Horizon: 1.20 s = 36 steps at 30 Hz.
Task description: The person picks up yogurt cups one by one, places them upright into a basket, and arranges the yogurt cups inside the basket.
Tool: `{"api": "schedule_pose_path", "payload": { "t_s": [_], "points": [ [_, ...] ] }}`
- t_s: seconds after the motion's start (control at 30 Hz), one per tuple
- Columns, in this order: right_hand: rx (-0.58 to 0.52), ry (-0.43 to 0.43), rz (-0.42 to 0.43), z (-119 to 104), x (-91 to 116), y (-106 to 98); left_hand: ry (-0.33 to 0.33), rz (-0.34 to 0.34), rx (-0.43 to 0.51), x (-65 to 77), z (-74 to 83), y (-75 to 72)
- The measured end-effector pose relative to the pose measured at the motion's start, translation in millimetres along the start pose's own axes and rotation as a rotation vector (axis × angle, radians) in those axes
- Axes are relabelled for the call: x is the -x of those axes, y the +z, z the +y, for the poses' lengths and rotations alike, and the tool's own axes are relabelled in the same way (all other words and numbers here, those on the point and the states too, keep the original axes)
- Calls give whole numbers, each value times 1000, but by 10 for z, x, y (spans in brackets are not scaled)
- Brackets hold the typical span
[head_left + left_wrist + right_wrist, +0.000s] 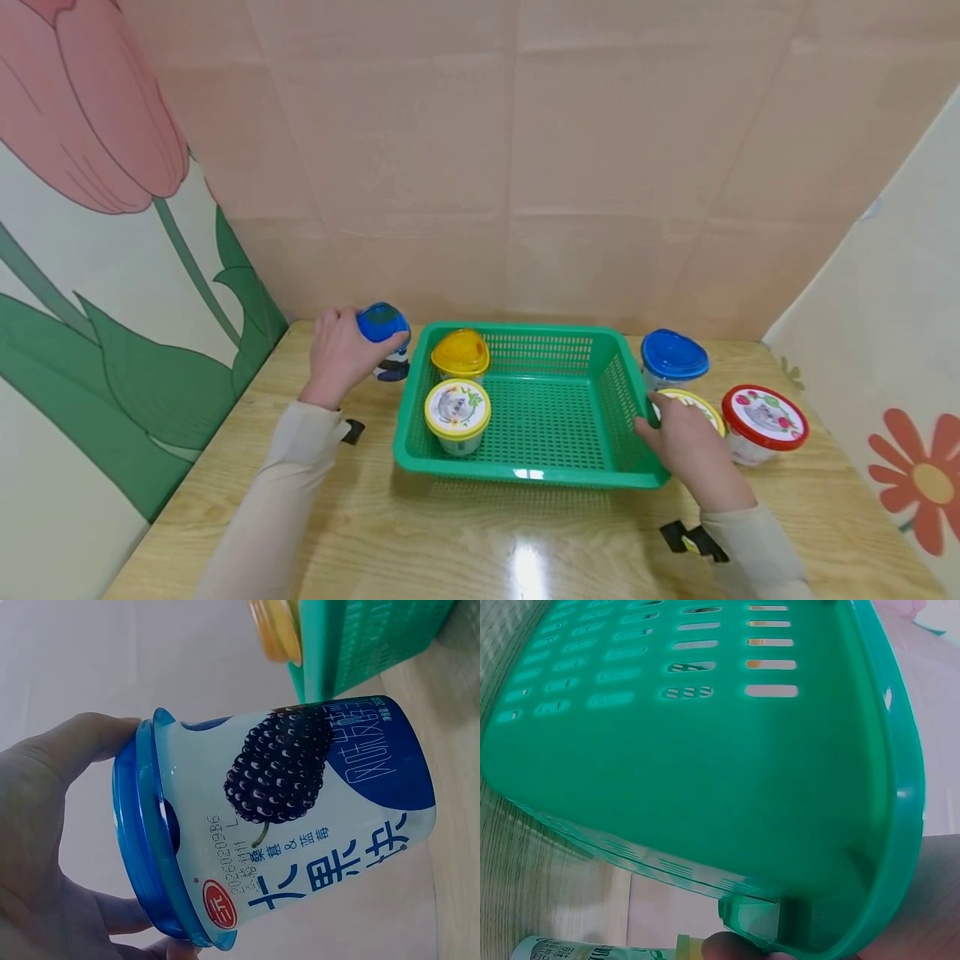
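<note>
Holds in left hand a white, blackberry-printed cup with blue lid uppermost, beside a green slotted basket; grips its right rim with right hand.

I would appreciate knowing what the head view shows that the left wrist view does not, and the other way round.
Only the head view shows the right hand, the red-lidded tub, the blue-lidded cup at far right and the pink tulip mural.

Only the left wrist view shows the red round logo and stamped code on the held cup.

Both show that cup, the left hand at its lid, part of the green basket, and the wooden table.
</note>
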State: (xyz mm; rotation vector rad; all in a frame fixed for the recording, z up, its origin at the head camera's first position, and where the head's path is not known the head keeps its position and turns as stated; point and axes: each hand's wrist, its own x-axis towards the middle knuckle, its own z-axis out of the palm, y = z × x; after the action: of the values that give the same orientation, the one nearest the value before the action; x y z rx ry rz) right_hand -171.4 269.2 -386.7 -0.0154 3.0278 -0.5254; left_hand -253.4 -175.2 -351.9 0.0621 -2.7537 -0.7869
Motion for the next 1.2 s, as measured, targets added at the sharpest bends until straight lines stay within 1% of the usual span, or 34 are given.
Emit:
{"api": "schedule_pose_path", "payload": {
  "t_s": [0.2, 0.63, 0.87, 1.2],
  "points": [
    [-4, 0, 1, 0, -1, -7, 19, 12, -4, -1, 53, -18],
    [-4, 13, -13, -14, -10, -15, 15, 25, 16, -5, 123, -119],
    [-4, 19, -17, -13, -13, -23, 23, 35, 10, -13, 151, -144],
    [-11, 24, -27, -1, -15, -6, 24, 40, 39, 9, 200, -187]
  ]
}}
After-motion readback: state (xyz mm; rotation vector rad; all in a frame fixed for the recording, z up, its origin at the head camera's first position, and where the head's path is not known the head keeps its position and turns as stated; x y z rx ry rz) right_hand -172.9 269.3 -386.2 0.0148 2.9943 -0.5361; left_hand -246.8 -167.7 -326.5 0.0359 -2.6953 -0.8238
